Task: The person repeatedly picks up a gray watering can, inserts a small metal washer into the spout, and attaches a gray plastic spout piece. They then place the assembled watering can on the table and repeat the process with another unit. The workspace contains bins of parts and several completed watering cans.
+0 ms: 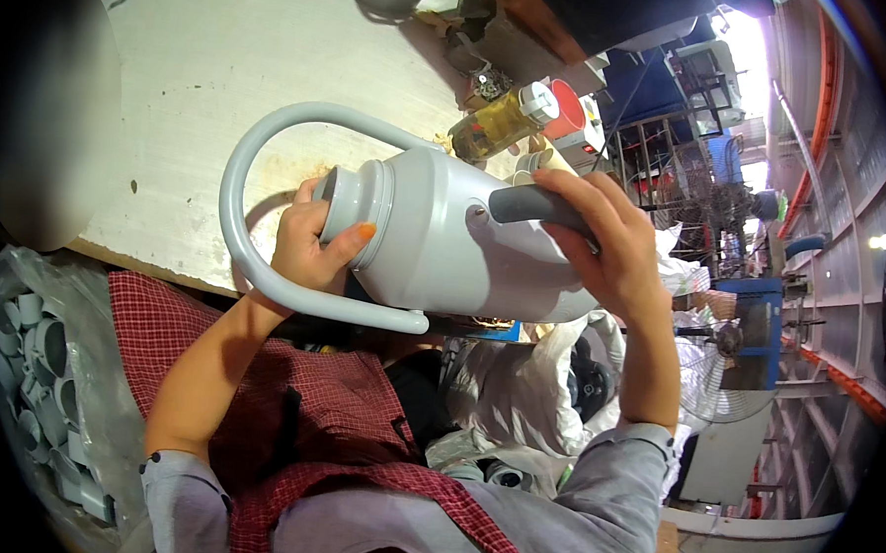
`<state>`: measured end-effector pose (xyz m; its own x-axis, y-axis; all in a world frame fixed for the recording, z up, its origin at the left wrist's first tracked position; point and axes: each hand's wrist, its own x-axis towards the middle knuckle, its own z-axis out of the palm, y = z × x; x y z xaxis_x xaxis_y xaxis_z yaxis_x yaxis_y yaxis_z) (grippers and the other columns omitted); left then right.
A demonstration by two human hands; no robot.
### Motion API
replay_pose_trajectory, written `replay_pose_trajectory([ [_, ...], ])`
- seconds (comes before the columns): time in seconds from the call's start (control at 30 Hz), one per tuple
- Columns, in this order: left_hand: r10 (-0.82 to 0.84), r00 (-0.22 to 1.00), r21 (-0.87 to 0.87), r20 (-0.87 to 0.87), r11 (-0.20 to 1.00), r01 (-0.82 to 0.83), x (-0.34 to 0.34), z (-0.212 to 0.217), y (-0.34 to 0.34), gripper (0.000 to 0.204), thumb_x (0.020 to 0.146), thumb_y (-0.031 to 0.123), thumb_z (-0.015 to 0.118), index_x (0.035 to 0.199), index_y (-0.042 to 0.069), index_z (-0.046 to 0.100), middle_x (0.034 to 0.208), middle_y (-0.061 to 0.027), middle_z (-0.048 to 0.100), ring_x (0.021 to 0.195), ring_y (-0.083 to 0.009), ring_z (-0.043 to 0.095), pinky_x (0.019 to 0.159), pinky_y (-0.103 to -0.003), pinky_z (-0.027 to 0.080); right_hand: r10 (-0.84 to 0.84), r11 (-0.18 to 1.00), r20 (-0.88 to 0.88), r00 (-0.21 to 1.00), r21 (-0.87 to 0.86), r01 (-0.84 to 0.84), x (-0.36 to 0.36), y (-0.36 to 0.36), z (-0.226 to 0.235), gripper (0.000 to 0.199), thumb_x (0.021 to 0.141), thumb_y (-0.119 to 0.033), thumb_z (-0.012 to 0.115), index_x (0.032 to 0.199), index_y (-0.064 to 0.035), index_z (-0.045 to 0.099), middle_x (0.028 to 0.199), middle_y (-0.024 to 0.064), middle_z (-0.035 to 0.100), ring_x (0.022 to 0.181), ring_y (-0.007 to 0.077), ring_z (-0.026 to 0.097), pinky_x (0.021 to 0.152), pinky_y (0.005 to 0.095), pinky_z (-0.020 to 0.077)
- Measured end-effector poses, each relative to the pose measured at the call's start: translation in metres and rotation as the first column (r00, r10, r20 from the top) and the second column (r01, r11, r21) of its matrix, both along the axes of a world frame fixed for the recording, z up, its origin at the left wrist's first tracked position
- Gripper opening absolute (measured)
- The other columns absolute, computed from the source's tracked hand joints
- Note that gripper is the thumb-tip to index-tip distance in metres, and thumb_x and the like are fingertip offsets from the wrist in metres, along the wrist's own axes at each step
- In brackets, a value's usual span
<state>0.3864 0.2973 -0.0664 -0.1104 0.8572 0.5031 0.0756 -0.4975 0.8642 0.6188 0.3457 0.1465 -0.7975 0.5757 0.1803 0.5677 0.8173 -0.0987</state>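
Observation:
A light grey vessel [435, 232] shaped like a jug lies on its side in front of me, its neck toward the left. A big grey tubular loop handle [234, 203] arches from its shoulder out past the neck. My left hand [311, 246] reaches through the loop and is closed on the neck, thumb on the outside and the other fingers partly hidden behind it. In my right hand [613, 239] is a dark grey tubular piece [535, 203], pinched against the vessel's side. Close to its end, a small round fitting [478, 213] shows on the wall.
On the pale worktable [195, 78] stand a bottle of yellowish liquid [499, 121] and a red cup [566, 109]. A clear bag of grey plastic parts [48, 378] is at lower left, a white sack [508, 383] beside my lap. A fan [721, 353] stands at right.

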Motion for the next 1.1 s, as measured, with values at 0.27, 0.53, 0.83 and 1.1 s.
replay_pose_trajectory([
  [0.27, 0.013, 1.0, 0.007, -0.028, 1.0, -0.013, 0.0, 0.0, 0.0, 0.037, 0.084, 0.036, 0.061, 0.08, 0.0, 0.068, 0.071, -0.0115, 0.066, 0.077, -0.0239, 0.06, 0.1, -0.044, 0.03, 0.05, 0.993, 0.071, 0.996, 0.101, -0.057, -0.009, 0.004, -0.012, 0.047, 0.074, -0.012, 0.072, 0.118, -0.0168, 0.059, 0.081, 0.0043, 0.057, 0.066, 0.0236, 0.059, 0.054, 0.0347, 0.0483],
  [0.53, 0.001, 0.998, -0.003, -0.058, 1.0, -0.001, 0.0, -0.002, 0.0, 0.037, 0.084, 0.036, 0.061, 0.079, -0.001, 0.068, 0.067, -0.0122, 0.065, 0.069, -0.0246, 0.061, 0.101, -0.045, 0.03, 0.005, 1.0, 0.064, 0.998, 0.03, -0.007, -0.011, 0.003, -0.012, 0.045, 0.075, -0.009, 0.072, 0.118, -0.0158, 0.059, 0.081, 0.0048, 0.058, 0.067, 0.0256, 0.06, 0.056, 0.0358, 0.0485],
  [0.83, 0.028, 0.999, 0.011, -0.037, 1.0, -0.027, 0.001, -0.003, -0.002, 0.039, 0.085, 0.036, 0.063, 0.077, -0.001, 0.067, 0.065, -0.0119, 0.064, 0.068, -0.0245, 0.062, 0.102, -0.047, 0.028, 0.005, 0.999, 0.043, 0.999, -0.037, -0.003, -0.02, 0.002, -0.01, 0.046, 0.074, -0.006, 0.071, 0.117, -0.0142, 0.059, 0.08, 0.0061, 0.059, 0.067, 0.0264, 0.06, 0.057, 0.0359, 0.0482],
  [1.1, 0.042, 0.998, 0.019, -0.045, 0.999, -0.041, 0.001, -0.004, -0.001, 0.04, 0.085, 0.036, 0.063, 0.077, -0.002, 0.067, 0.067, -0.0134, 0.065, 0.07, -0.0257, 0.062, 0.101, -0.045, 0.031, -0.007, 1.0, 0.053, 0.999, -0.026, 0.008, -0.011, 0.003, -0.016, 0.045, 0.073, -0.006, 0.071, 0.116, -0.0142, 0.06, 0.081, 0.0064, 0.059, 0.067, 0.0263, 0.06, 0.058, 0.0357, 0.0484],
])
